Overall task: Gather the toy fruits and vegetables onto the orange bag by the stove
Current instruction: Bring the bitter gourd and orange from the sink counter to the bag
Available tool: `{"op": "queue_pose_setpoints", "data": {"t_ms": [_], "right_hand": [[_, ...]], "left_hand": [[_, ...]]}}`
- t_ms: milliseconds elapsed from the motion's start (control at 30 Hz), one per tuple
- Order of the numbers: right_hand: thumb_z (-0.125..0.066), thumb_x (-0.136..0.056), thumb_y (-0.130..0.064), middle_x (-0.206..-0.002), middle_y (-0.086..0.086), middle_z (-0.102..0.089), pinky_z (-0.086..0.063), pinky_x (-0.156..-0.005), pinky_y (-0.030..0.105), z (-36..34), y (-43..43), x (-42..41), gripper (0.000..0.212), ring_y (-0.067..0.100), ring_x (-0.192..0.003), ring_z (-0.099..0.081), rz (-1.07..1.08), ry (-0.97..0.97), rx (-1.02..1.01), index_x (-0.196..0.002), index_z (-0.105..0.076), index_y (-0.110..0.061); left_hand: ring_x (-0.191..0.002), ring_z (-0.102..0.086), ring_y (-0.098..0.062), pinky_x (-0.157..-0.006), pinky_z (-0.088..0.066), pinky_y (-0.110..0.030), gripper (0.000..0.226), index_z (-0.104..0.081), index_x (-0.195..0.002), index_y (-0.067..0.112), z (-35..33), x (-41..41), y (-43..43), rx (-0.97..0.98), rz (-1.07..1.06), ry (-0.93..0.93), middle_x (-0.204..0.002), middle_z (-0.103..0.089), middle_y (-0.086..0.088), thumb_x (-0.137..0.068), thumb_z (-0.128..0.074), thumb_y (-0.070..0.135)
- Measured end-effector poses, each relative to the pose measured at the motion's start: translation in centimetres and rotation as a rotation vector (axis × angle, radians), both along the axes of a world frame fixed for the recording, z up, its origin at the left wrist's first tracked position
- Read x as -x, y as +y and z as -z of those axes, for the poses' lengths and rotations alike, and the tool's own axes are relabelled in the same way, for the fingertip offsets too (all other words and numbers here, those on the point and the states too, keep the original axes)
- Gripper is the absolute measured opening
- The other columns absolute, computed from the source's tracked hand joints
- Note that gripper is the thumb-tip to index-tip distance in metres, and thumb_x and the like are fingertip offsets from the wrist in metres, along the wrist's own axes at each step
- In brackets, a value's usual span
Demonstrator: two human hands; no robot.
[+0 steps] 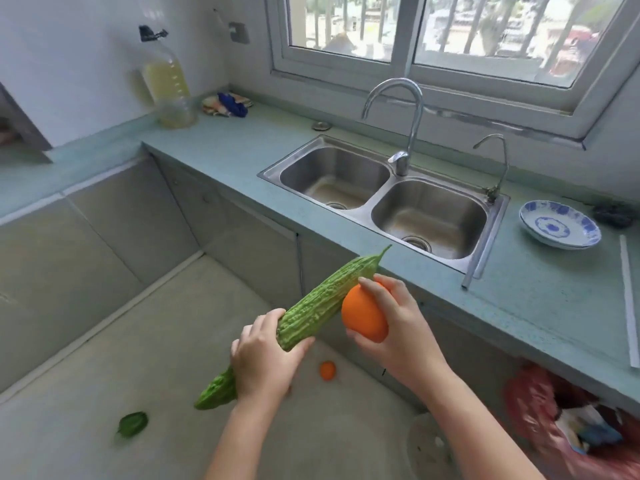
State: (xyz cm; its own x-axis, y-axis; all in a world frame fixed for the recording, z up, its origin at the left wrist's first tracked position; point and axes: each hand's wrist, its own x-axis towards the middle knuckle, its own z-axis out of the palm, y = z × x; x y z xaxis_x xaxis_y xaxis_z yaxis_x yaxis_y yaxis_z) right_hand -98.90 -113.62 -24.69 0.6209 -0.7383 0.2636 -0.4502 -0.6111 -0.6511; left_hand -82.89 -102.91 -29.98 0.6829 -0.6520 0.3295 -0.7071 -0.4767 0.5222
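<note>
1. A long, bumpy green toy bitter gourd (pixel 311 313) is held in the air, tilted, with its thin stem end pointing up toward the sink side and its blunt end low near the floor.
2. A smooth, round orange toy fruit (pixel 363 318) is held in the air, touching the gourd's upper part.
3. A small orange toy fruit (pixel 327 370) lies on the floor.
4. A dark green toy leaf vegetable (pixel 132 424) lies on the floor, well apart from it.

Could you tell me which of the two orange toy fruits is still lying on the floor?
The small orange fruit lies on the floor below the hands. The larger orange is off the floor, gripped in the right hand.
</note>
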Motion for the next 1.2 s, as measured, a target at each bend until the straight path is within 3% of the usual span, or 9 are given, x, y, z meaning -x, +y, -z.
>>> {"op": "queue_pose_setpoints", "data": {"t_ms": [167, 533, 833, 1200], "right_hand": [[-0.071, -0.065, -0.035, -0.135, -0.002, -0.038, -0.043, -0.091, 0.031, 0.1, 7.4, -8.5, 0.070, 0.020, -0.116, -0.043, -0.170, -0.010, -0.008, -0.129, -0.044, -0.031], [-0.067, -0.064, -0.040, -0.133, -0.003, -0.039, -0.042, -0.088, 0.028, 1.5, 23.3, -24.6, 0.069, 0.021, -0.114, -0.046, -0.567, 0.012, -0.007, -0.129, -0.044, -0.030], [-0.067, -0.066, -0.040, -0.132, -0.003, -0.039, -0.039, -0.085, 0.027, 1.7, 32.0, -37.4, 0.069, 0.022, -0.114, -0.045, -0.884, 0.052, -0.007, -0.130, -0.043, -0.029], [-0.077, -0.068, -0.030, -0.126, -0.007, -0.039, -0.039, -0.081, 0.027, -0.3, 41.9, -60.0, 0.069, 0.017, -0.108, -0.045, -1.205, -0.012, -0.044, -0.129, -0.044, -0.026]], "left_hand": [[-0.072, -0.064, -0.033, -0.064, -0.046, -0.041, 0.060, -0.068, -0.094, 0.012, 0.5, -6.7, 10.0, -0.026, -0.132, -0.057, -0.083, -0.070, -0.006, -0.044, -0.090, 0.036], [-0.068, -0.061, -0.034, -0.058, -0.045, -0.038, 0.057, -0.067, -0.095, 0.010, 2.4, -16.5, 30.5, -0.077, -0.512, -0.032, -0.077, -0.068, -0.008, -0.050, -0.087, 0.039], [-0.065, -0.060, -0.033, -0.057, -0.043, -0.036, 0.050, -0.067, -0.091, 0.013, 2.6, -22.5, 41.0, -0.027, -0.874, 0.030, -0.075, -0.068, -0.004, -0.051, -0.087, 0.036], [-0.058, -0.056, -0.027, -0.052, -0.043, -0.032, 0.049, -0.066, -0.089, 0.014, -1.6, -38.8, 51.7, -0.086, -1.238, -0.073, -0.069, -0.065, -0.002, -0.053, -0.085, 0.042]]}}
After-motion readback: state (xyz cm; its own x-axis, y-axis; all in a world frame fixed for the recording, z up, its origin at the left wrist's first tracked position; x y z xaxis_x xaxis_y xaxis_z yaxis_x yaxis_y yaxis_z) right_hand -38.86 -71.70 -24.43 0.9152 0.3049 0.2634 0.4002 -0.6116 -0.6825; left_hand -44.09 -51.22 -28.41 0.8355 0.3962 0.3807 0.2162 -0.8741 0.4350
